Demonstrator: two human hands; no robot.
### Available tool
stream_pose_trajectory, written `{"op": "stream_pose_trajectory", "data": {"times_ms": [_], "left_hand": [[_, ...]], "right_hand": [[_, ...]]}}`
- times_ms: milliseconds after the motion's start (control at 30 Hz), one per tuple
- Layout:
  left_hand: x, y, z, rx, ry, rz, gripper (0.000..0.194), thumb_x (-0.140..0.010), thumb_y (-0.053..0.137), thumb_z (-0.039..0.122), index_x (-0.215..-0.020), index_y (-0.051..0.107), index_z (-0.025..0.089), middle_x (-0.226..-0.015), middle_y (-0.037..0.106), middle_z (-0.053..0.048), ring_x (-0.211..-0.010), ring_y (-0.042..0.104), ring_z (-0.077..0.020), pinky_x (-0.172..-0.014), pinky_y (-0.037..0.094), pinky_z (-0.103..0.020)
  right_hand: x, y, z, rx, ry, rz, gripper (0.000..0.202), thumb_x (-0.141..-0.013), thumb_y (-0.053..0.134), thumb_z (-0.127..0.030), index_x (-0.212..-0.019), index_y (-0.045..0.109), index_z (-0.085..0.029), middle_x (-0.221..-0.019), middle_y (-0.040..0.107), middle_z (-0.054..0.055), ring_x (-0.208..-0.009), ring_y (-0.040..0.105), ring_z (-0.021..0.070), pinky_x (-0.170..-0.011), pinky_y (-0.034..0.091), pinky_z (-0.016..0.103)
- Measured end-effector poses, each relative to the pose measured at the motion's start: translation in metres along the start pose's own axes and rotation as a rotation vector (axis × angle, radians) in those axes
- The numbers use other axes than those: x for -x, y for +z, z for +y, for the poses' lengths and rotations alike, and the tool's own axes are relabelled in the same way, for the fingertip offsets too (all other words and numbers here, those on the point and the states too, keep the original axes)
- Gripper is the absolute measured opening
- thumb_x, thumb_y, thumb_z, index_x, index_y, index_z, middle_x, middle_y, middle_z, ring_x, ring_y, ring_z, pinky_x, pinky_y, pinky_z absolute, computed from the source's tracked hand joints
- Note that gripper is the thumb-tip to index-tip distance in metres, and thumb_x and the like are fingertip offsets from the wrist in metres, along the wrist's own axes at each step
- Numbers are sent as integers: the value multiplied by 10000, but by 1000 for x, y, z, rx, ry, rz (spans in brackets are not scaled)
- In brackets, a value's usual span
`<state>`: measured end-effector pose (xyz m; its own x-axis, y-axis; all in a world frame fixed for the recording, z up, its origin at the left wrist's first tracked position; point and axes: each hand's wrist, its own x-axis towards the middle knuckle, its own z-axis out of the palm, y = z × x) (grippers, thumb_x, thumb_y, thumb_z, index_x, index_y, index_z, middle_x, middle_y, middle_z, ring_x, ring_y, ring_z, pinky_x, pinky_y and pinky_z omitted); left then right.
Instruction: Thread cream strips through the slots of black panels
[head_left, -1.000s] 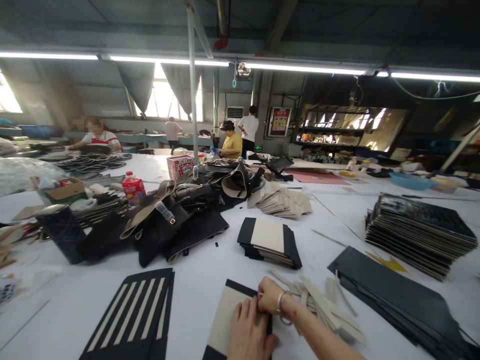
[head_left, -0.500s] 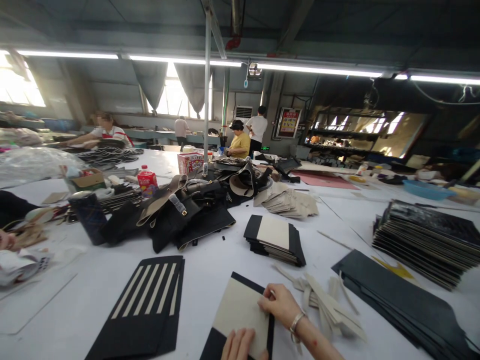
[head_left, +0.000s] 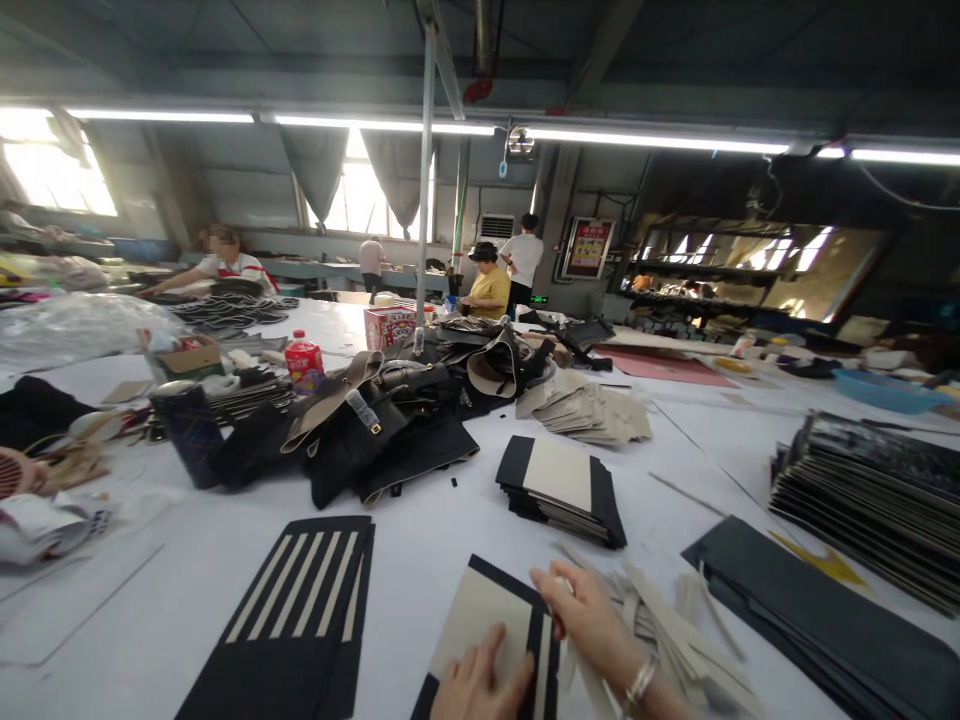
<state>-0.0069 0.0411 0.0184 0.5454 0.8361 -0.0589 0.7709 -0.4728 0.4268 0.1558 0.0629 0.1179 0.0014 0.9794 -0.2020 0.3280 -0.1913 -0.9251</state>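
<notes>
A black panel with a beige sheet (head_left: pixel 480 610) on it lies on the white table at the lower middle. My left hand (head_left: pixel 480 680) rests on the beige sheet with its fingers spread. My right hand (head_left: pixel 581 610), with a bracelet at the wrist, is at the panel's right edge, its fingers closed in a pinch; what they hold is too small to name. A narrow pale strip (head_left: pixel 543 665) runs along the panel's right side. Loose beige strips (head_left: pixel 660 620) lie beyond my right hand. On the left are black panels with pale stripes (head_left: pixel 277 640).
A stack of black and beige panels (head_left: pixel 559 485) stands ahead. Behind it lie beige pieces (head_left: pixel 592 405) and a heap of black bag parts (head_left: pixel 405 430). Dark panels (head_left: pixel 817 620) and a tall stack (head_left: pixel 870 500) are at right. A dark cylinder (head_left: pixel 187 435) stands at left.
The view has shifted slightly. A pale strip now shows along the panel's right side. My left fingers have spread and moved up over the sheet; my right hand has moved slightly off its edge.
</notes>
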Motion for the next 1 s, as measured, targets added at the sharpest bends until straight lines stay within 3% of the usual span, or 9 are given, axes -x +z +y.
{"op": "stream_pose_trajectory", "data": {"times_ms": [133,233,300,600,733,867,1000], "left_hand": [[-28,-29,18,-18,-47,-109,724,-689,627,486,-1339,342,345,-1468,240,-105,-1073,505,-389,-812,454,-536],[-36,-30,26,3,-96,-114,730,-689,601,476,-1349,319,345,-1472,240,-74,-1054,503,-387,-808,447,-543],[-37,-25,26,30,-120,-125,723,-693,581,522,-1346,320,355,-1462,270,-54,-1066,488,-392,-822,436,-550],[-34,-29,28,23,-112,-52,684,-707,585,479,-1332,334,359,-1446,299,-45,-973,530,-358,-767,460,-524],[-32,-23,27,41,-85,21,598,-720,584,476,-1280,412,353,-1427,325,-33,-971,519,-337,-768,451,-512],[-29,-17,22,85,-73,60,581,-708,611,490,-1242,478,303,-1271,490,-60,-990,497,-324,-807,431,-489],[-13,-14,11,67,51,48,701,-646,637,628,-1271,424,393,-1385,388,-56,-1040,493,-345,-819,437,-505]], "right_hand": [[-39,-9,11,231,188,-42,133,-756,422,-354,-719,408,-226,-533,518,-56,-386,444,104,-392,313,216],[-53,2,27,470,160,17,129,-597,565,-246,-606,442,-206,-461,443,-71,-417,414,93,-420,278,215],[-58,9,34,514,128,34,144,-502,614,-192,-535,474,-190,-490,474,-49,-498,446,106,-456,284,223],[-72,15,38,606,138,40,82,-477,565,-146,-547,543,-181,-542,546,0,-549,516,150,-483,333,247],[-66,23,35,605,132,-13,109,-451,548,-99,-532,542,-172,-519,536,-2,-547,518,154,-462,313,239],[-41,34,25,550,83,-116,86,-467,525,-101,-509,554,-171,-485,519,-35,-531,507,123,-450,297,209],[-28,30,19,511,42,-64,81,-539,541,-171,-620,543,-174,-570,539,-40,-565,482,108,-483,316,201]]}}
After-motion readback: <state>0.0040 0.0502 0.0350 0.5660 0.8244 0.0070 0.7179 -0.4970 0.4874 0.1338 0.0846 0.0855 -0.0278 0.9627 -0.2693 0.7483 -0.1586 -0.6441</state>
